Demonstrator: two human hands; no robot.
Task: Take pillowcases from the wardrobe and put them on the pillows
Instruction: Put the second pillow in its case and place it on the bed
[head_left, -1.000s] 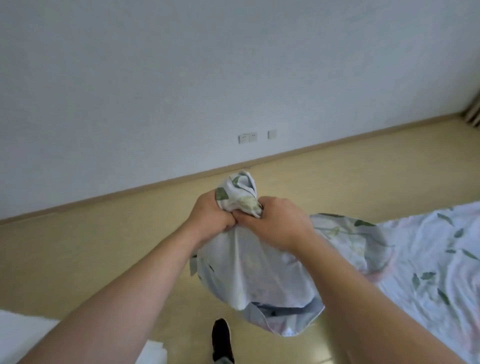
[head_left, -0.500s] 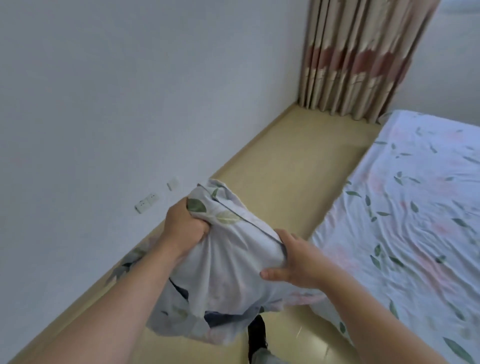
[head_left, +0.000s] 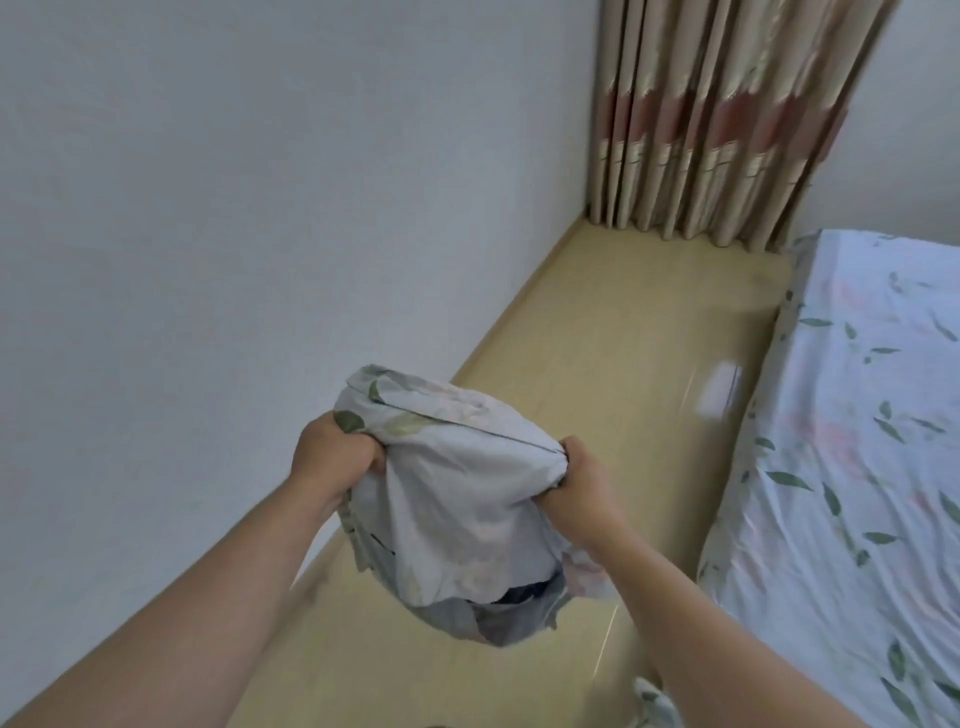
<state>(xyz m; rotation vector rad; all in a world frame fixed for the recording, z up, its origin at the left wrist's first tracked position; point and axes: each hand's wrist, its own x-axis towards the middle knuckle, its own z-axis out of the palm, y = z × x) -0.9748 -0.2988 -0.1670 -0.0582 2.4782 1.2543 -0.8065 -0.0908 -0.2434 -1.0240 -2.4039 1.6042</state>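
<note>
— Above the floor (head_left: 613, 364), between the wall (head_left: 208, 208) and the bed's near edge, what is being held?

— A pillowcase (head_left: 457, 499), pale with green leaves and faint pink blooms. It hangs in the air in front of the person, bunched and sagging, with a dark opening at its lower end.

— And the hands?

— The left hand (head_left: 332, 462) is fisted tight round the gathered upper left corner of the cloth. The right hand (head_left: 582, 483) is clenched on the upper right corner, fingers curled under the fabric. A seamed edge runs taut between the two fists.

— Where is the bed?

— The bed (head_left: 857, 467) fills the right side, covered by a sheet in the same leaf print. The pillowcase is apart from it, over the floor strip.

— Anything else?

— A striped curtain (head_left: 717, 119) hangs in the far corner, where the wall meets the floor's far end.
</note>
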